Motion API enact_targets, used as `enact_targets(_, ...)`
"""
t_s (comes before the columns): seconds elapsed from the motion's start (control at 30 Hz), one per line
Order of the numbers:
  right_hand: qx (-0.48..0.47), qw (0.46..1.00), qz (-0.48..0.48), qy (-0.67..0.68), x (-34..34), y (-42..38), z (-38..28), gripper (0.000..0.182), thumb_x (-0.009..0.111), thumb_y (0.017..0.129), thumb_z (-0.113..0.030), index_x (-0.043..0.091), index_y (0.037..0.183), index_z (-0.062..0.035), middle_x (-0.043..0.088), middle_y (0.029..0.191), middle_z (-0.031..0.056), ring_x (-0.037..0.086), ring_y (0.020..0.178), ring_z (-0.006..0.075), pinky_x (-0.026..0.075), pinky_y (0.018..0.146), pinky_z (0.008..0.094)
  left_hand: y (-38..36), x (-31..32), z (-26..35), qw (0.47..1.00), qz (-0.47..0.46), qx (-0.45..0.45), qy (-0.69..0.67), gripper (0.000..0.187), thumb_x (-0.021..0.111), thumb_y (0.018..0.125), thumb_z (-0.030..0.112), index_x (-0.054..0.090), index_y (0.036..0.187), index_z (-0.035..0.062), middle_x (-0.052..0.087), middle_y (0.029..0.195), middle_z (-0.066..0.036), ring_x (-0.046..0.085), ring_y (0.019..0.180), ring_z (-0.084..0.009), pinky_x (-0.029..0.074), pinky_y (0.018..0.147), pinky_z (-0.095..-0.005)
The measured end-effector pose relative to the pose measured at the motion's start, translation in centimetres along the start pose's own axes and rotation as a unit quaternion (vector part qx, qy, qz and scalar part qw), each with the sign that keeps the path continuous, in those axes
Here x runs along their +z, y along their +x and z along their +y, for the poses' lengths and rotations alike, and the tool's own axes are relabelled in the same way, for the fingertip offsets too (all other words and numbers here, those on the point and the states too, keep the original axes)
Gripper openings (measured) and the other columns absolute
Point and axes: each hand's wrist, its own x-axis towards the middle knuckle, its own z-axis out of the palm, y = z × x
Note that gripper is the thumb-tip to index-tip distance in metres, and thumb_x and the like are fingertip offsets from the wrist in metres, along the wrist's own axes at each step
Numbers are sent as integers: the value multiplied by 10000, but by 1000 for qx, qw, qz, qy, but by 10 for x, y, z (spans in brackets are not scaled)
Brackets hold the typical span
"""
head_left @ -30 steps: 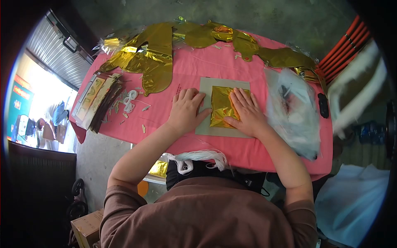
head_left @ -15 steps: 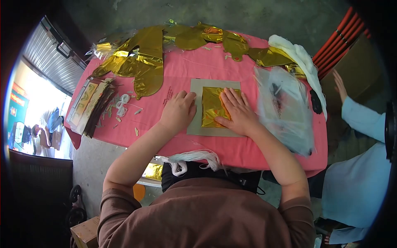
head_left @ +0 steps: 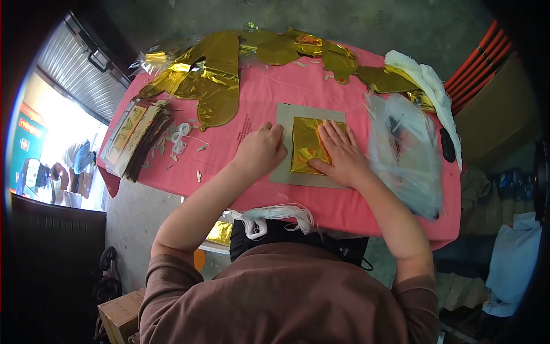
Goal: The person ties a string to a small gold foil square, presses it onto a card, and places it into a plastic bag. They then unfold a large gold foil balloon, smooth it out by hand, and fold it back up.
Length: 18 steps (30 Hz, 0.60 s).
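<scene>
A folded gold foil balloon [head_left: 306, 143] lies as a flat rectangle on a grey cardboard sheet [head_left: 281, 176]. My right hand [head_left: 342, 152] rests flat on the balloon's right part, fingers spread. At the cardboard's left edge my left hand [head_left: 260, 150] is curled into a fist; whatever is inside it, if anything, is hidden. To the right of the cardboard lies a stack of clear plastic bags [head_left: 404, 166].
Unfolded gold foil balloons [head_left: 220, 74] run along the back of the pink-covered table [head_left: 223, 189]. A bundle of cards [head_left: 134, 140], a small coil of white string [head_left: 181, 137] and paper scraps lie left. White thread [head_left: 424, 80] hangs at the right; more thread [head_left: 275, 215] lies at the front edge.
The view has shifted, so the table appears further right. My left hand has curled tighter; my right hand stays on the balloon. The person at the right has moved mostly out of view.
</scene>
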Motion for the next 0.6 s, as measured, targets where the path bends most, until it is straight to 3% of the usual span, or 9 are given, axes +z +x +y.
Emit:
enact_targets(0.17, -2, 1000, 4, 1, 1, 0, 0, 832, 473, 837, -573, 221, 1419, -35, 212, 1484, 126, 138, 1392, 239, 79, 1125, 432, 0, 9, 9, 999, 40, -6, -5, 182, 530, 754, 59, 476, 921, 14, 553, 780, -189, 576, 669, -385, 494, 598, -447)
enact_targets(0.4, 4, 1000, -3, 16, -3, 0, -2, 834, 517, 821, -548, 230, 1415, -38, 216, 1482, 126, 140, 1391, 240, 82, 1126, 437, 7, 24, 22, 1000, 24, -5, 19, 172, 535, 760, 56, 471, 913, 13, 562, 834, -185, 598, 680, -366, 503, 581, -438)
enact_targets(0.47, 3, 1000, -4, 16, -5, 0, -3, 833, 520, 820, -546, 230, 1415, -40, 216, 1482, 126, 141, 1391, 239, 82, 1126, 437, 10, 26, 26, 997, -4, 28, 73, 229, 579, 728, 35, 449, 911, -14, 571, 860, -179, 634, 698, -310, 525, 583, -378)
enact_targets(0.6, 2, 1000, -8, 20, -5, 0, -2, 833, 521, 819, -542, 231, 1416, -39, 212, 1483, 130, 142, 1391, 245, 81, 1126, 437, 7, 25, 32, 998, -20, 3, 67, 221, 595, 731, 65, 475, 908, 10, 577, 853, -161, 635, 727, -298, 524, 592, -371)
